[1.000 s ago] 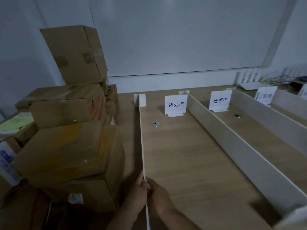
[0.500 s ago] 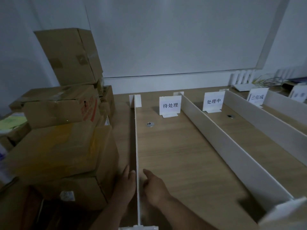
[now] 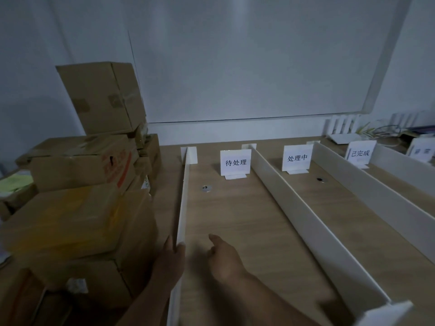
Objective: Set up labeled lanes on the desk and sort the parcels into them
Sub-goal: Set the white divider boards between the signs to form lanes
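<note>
Across the view a wooden desk is seen, running from the near edge to a pale far wall.

- At far and near left, a stack of cardboard parcels is piled several high, just beside the lanes but outside them. One brown box is perched tilted on top.
- Three white dividers are stood on edge, running near to far: the leftmost divider, the middle divider and the right divider. Bare wood is shown between them.
- The left hand is clasped on the leftmost divider at its near end, with the thumb on the right face and the fingers on the left face.
- The right hand is released and holds nothing. It is placed just right of that divider, low over the first lane, with the forefinger stretched forward. Contact with the wood cannot be told.
- Label cards are stood at the far ends of the lanes: 待处理 card, 处理中 card, 已完成 card. A fourth card at far right is too blurred to read.
- A silver disc is set in the first lane and a dark disc in the second.
</note>
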### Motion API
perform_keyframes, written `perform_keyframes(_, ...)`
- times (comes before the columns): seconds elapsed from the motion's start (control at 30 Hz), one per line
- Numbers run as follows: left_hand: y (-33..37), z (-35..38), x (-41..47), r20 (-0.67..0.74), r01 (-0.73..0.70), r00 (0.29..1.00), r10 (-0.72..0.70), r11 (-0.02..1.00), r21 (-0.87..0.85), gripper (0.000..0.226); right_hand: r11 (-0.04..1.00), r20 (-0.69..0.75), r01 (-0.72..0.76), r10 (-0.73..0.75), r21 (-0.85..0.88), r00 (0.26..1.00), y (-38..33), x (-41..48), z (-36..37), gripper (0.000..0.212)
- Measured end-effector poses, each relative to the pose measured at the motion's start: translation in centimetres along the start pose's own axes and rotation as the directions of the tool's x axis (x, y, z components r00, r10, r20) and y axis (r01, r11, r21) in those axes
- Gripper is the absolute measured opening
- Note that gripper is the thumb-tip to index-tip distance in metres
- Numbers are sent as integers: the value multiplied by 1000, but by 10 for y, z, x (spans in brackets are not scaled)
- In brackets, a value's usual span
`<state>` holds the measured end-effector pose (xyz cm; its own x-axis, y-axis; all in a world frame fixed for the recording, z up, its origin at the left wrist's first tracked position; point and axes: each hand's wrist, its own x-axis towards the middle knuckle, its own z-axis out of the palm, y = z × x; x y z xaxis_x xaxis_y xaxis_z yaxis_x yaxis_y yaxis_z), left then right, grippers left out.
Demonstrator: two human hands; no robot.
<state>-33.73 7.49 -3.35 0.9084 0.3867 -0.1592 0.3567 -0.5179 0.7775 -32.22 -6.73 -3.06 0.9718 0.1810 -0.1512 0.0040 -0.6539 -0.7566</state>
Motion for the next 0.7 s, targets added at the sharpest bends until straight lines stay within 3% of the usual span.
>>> perform_keyframes(0.17,0,16,-3,55,79,995,-88,987,142,61,998,-46,-54,54,-10,997,17,10,-27,52)
perform_keyframes(0.37,12,25,-1,-76,109,992,-97,981,161,61,998,-82,-65,64,-1,995,34,16,-47,50)
perform_keyframes(0.5,19,26,2,-140,152,982,-127,972,179,60,992,-210,-107,91,-70,973,55,21,-86,48)
perform_keyframes(0.6,18,25,2,-138,139,984,-110,964,227,62,935,-492,-270,127,-231,861,82,17,-127,38)
perform_keyframes(0.7,22,25,-4,-141,150,983,-120,962,228,65,854,-646,-463,216,-239,732,113,7,-161,34)
